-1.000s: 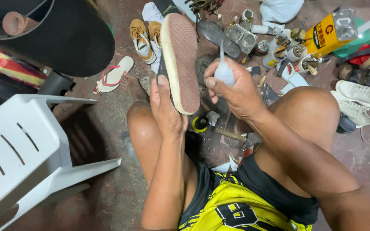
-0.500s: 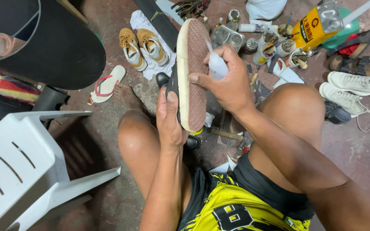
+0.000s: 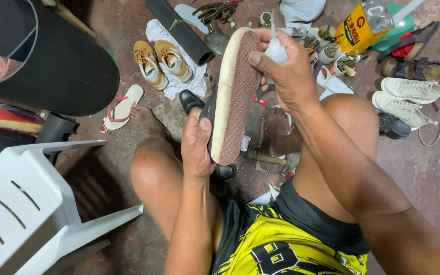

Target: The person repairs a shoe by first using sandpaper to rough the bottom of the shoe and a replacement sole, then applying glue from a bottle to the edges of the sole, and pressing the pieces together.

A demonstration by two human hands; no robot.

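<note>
My left hand [image 3: 198, 145] grips the heel end of a shoe [image 3: 234, 94] held sole-up, its brown textured sole with a cream rim facing me. My right hand [image 3: 286, 69] is closed around a small white squeeze bottle [image 3: 276, 50], nozzle pointing up, right beside the toe end of the shoe. Both hands hover above my bare knees as I sit low over the floor.
A white plastic chair [image 3: 31, 203] stands at the left. A black rubber roll [image 3: 47, 56] lies upper left, a tan pair of shoes [image 3: 159, 61] on a white cloth, a flip-flop [image 3: 120, 107], white sneakers [image 3: 408, 99], a yellow can [image 3: 360, 28] and small tools clutter the floor ahead.
The shoe and both hands have risen closer to the camera. My right hand with the bottle moved from the shoe's side up to its toe end.
</note>
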